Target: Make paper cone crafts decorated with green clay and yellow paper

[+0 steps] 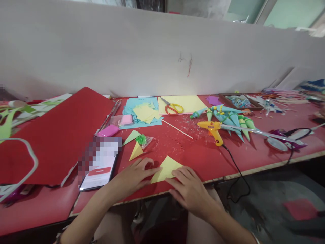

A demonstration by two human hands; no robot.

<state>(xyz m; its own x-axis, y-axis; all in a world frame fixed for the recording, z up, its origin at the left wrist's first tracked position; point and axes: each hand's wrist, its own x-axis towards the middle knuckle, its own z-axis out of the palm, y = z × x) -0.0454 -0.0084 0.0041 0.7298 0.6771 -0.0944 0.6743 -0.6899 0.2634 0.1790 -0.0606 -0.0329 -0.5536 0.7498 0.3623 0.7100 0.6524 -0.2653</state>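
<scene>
A yellow paper piece [166, 168] lies near the front edge of the red table, between my two hands. My left hand [135, 174] touches its left corner, with thumb and fingers curved apart. On the right side of the paper rests my right hand [186, 186], its fingers pressed on the sheet. Just beyond my left hand stand a folded yellow paper cone [136, 151], a light green paper cone [131, 137] and a bright green lump [141, 139] beside a clear wrapper.
A phone [100, 166] lies left of my left arm. Farther back are scissors [172, 107], a thin stick [177, 129], yellow paper scraps [146, 113] and a yellow glue gun [214, 130] with a black cord. Blue and green cones [235, 120] lie behind it.
</scene>
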